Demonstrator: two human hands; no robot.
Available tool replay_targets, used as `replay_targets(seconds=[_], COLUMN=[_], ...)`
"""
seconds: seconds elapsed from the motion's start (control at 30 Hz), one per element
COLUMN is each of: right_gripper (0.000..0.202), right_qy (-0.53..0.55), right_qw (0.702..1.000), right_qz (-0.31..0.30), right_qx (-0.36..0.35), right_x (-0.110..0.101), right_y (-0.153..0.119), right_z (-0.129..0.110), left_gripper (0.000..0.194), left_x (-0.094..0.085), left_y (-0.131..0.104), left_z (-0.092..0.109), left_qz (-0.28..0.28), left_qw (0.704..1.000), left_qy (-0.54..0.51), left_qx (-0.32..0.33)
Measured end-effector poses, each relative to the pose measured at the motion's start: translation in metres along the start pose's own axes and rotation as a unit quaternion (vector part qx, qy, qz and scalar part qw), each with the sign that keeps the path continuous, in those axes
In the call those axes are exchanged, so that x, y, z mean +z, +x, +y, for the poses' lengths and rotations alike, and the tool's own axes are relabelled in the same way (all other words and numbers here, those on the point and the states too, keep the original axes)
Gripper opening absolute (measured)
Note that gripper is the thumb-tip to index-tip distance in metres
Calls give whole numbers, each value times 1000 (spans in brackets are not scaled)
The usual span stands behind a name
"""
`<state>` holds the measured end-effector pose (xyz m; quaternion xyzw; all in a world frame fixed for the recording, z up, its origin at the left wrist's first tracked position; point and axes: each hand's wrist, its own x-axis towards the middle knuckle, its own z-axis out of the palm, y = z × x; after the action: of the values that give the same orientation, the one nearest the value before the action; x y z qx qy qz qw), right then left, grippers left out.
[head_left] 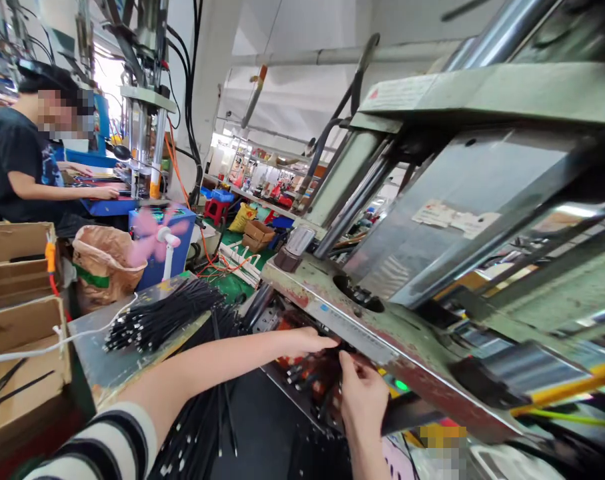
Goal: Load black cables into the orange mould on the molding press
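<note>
My left hand (315, 341) reaches in under the edge of the green press plate (327, 300); its fingertips are hidden in shadow there. Close to its right, my right hand (365, 393) is raised with thumb and fingers bent together at the press opening. What lies between those fingers is too dark to make out. Below and between the hands, several black cables (302, 379) with metal tips lie in the lower mould area, over reddish-orange parts. More black cables (189, 427) lie under my left forearm.
A thick bundle of black cables (167, 310) rests on a metal table (92, 347) at left. A pink fan (155, 237) spins behind it. Cardboard boxes (19, 327) stand at far left. Another person (27, 153) works at a neighbouring press. A steel press column (352, 200) rises ahead.
</note>
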<state>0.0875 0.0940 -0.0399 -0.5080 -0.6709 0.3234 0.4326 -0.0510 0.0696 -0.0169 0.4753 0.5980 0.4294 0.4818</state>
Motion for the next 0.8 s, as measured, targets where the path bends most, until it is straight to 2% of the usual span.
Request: replay_targets(seconds=[0.07,0.13,0.17,0.23,0.33,0.4,0.5,0.57,0.63,0.73,0.8], right_gripper=[42,39,37,36,39,35,34,39,34,20,18], right_qy=[145,231,240,212,185,206,209,171,118,85,130], right_qw=[989,973,970,975,983,978,976,980,985,986,978], right_qz=[-39,-2,32,63,-14,-32,-7,9,39,108,158], right_qx=[-11,-7,0,14,13,-5,-55,-99,-122,-94,-40], right_x=[-11,-23,-29,-38,-46,-50,-57,-61,-61,-62,-70], right_y=[-19,-36,-44,-57,-75,-84,-98,-109,-117,-116,-110], right_z=[3,10,13,19,20,16,5,-1,-3,5,20], left_gripper=[36,30,27,24,24,28,31,30,33,40,41], left_x=[10,19,22,27,31,35,41,45,50,59,64], left_y=[-17,-39,-51,-71,-90,-97,-102,-103,-105,-110,-117], left_z=[-2,-5,-6,-8,-11,-12,-15,-18,-19,-18,-14], left_qz=[-87,-138,-135,-148,-201,-237,-219,-191,-190,-196,-209], left_qw=[989,961,955,953,955,952,953,956,959,961,952], left_qy=[-122,-239,-264,-262,-218,-193,-195,-205,-187,-155,-171], left_qx=[-14,-23,-26,-35,-21,-36,-74,-88,-95,-117,-144])
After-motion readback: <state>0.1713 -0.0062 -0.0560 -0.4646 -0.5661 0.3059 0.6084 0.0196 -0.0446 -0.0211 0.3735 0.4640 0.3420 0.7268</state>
